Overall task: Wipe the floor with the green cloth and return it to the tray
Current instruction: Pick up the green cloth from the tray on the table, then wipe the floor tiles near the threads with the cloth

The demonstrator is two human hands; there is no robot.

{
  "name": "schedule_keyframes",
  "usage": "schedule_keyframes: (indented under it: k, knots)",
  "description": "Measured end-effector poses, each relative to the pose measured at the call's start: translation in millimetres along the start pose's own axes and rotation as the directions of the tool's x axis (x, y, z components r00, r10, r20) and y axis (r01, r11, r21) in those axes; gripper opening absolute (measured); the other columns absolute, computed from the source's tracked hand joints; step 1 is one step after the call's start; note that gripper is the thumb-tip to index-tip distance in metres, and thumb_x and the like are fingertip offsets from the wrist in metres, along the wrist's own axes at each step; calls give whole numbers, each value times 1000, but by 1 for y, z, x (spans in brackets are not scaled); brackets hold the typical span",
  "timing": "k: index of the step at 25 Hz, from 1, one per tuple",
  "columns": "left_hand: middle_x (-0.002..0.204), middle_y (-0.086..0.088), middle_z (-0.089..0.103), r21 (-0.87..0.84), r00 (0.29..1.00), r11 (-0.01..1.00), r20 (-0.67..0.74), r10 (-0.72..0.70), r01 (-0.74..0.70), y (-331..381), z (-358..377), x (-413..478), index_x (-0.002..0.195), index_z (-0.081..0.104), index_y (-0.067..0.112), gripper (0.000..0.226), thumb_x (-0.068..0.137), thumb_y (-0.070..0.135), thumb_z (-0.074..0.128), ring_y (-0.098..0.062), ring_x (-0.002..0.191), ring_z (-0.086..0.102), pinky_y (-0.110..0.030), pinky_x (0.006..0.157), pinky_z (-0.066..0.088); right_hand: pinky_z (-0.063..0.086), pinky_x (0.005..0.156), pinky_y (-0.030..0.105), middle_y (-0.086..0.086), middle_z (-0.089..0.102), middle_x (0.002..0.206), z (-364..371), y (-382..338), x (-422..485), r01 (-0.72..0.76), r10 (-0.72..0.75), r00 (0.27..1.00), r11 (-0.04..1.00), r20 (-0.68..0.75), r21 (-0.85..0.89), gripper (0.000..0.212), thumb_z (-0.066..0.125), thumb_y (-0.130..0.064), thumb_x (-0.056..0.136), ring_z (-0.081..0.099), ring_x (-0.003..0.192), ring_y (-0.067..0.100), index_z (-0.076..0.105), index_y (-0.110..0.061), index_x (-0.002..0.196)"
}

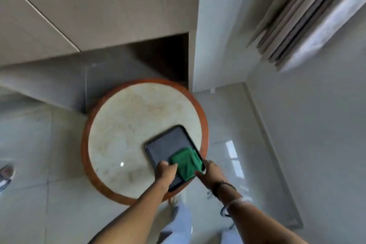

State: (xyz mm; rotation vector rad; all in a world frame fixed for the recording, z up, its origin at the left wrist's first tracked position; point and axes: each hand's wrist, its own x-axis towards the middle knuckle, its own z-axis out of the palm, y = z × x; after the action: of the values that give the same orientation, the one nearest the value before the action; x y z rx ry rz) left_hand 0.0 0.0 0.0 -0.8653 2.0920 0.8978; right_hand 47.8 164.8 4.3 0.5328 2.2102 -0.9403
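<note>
A folded green cloth (186, 162) lies in the near right part of a dark rectangular tray (164, 144). The tray sits on a round table with a pale stone top and a red-brown rim (122, 130). My left hand (165, 172) rests on the tray's near edge, its fingers touching the cloth's left side. My right hand (209, 171) touches the cloth's right edge at the tray's rim. The frame is blurred, so I cannot tell whether either hand pinches the cloth or only touches it.
Glossy grey floor tiles (59, 194) surround the table. A beige cabinet (99, 6) with a dark recess stands behind it, and a wall and curtain (309, 16) rise at the right. A shoe (7, 174) shows at the left edge. My legs are below the table.
</note>
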Motion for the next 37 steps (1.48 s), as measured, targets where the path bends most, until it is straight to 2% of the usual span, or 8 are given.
schedule_keyframes:
  k: [11, 14, 18, 23, 26, 28, 31, 37]
  knots:
    - [89, -10, 69, -354, 986, 926, 146, -82, 129, 18, 48, 20, 97, 65, 4, 30, 71, 16, 77, -21, 69, 65, -28, 59, 54, 49, 74, 14, 3, 60, 109, 17, 13, 60, -78, 113, 989, 947, -98, 311, 48, 73, -26, 80, 62, 93, 18, 57, -10, 123]
    - [90, -13, 72, -389, 965, 916, 188, 184, -99, 42, 43, -29, 99, 67, 7, 40, 61, 19, 67, -24, 77, 67, -36, 70, 56, 41, 97, 26, -2, 55, 124, -23, 35, 35, -175, 216, 976, 648, 42, 741, 73, 80, -30, 76, 56, 114, 18, 46, -14, 138]
    - [83, -3, 75, -427, 840, 888, 411, 355, -167, 61, 75, -79, 94, 69, 12, 32, 62, 10, 65, -17, 75, 70, -31, 66, 57, 31, 113, 52, 11, 56, 139, -70, 107, -7, -336, -143, 912, 281, 385, 899, 69, 77, -38, 72, 48, 132, 30, 54, -12, 132]
    - [82, -5, 71, -213, 804, 963, 536, 258, -166, 33, 187, -62, 82, 61, 15, 28, 60, 24, 77, -15, 71, 68, -33, 65, 54, 49, 99, 50, 29, 58, 129, -61, 223, -2, -268, -155, 948, 92, 279, 959, 50, 63, -5, 82, 57, 118, 42, 52, 5, 130]
    - [79, 0, 67, -18, 876, 974, 434, 211, -225, -18, 281, 1, 79, 56, 21, 42, 56, 48, 78, -13, 69, 62, -33, 69, 53, 54, 84, 48, 28, 69, 110, -9, 316, 53, -194, 207, 967, 219, 149, 956, 31, 73, -2, 77, 66, 99, 43, 70, -4, 107]
    - [105, -3, 66, 232, 894, 917, 392, 218, -325, -52, 326, 63, 106, 58, 21, 53, 66, 52, 74, -16, 94, 64, -32, 87, 53, 59, 69, 39, 17, 75, 90, 24, 370, 102, -147, 431, 893, 546, -126, 825, 12, 72, -8, 82, 70, 89, 40, 74, -12, 93]
    - [148, -11, 40, 645, 824, 539, 534, 189, -541, -101, 392, 186, 145, 33, 12, 83, 79, 46, 68, -28, 136, 40, -37, 112, 35, 49, 56, 39, 21, 68, 73, 86, 439, 202, -149, 285, 809, 945, -514, 290, 9, 71, -7, 79, 64, 67, 39, 64, -3, 75]
    - [158, -30, -5, 893, 855, -39, 442, 272, -449, -136, 477, 348, 150, -4, -7, 138, 60, 51, 84, -41, 148, -1, -46, 121, 4, 33, 102, 52, 19, 50, 142, 252, 481, 318, -13, -71, 985, 883, -160, -469, 58, 50, -50, 88, 51, 121, 39, 55, -8, 128]
